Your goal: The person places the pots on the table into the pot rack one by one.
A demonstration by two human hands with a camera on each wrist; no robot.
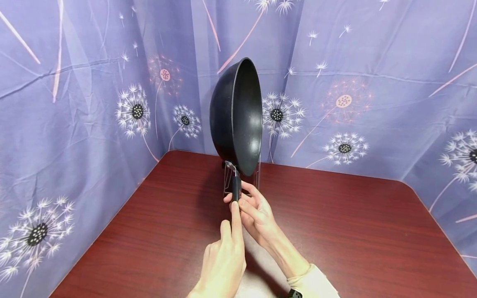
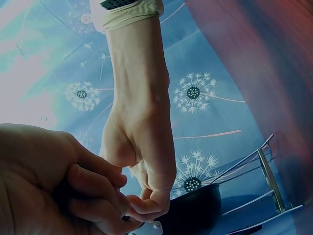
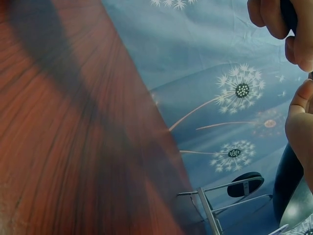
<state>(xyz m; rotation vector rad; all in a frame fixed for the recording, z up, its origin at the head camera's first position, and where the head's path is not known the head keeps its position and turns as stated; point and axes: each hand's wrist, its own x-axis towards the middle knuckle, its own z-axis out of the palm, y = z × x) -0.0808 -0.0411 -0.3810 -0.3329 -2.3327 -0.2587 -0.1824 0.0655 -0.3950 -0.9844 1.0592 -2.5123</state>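
Observation:
A black pan [image 1: 238,116] stands on its edge in a wire rack [image 1: 257,174] at the back of the table, its hollow facing right and its black handle [image 1: 236,186] pointing down towards me. My right hand [image 1: 249,203] pinches the handle from the right with curled fingers. From below, my left hand [image 1: 232,215] grips the handle's lower end, index finger and thumb lying along it. In the left wrist view the right hand [image 2: 142,147] hangs over the left hand [image 2: 54,181], with the pan [image 2: 193,210] beyond. The handle's lower end is hidden under the hands.
The dark red wooden table [image 1: 354,231] is walled on three sides by a blue dandelion-print curtain [image 1: 74,103]. The rack [image 3: 210,205] stands close to the back curtain. A cream sleeve [image 1: 313,283] covers the right forearm.

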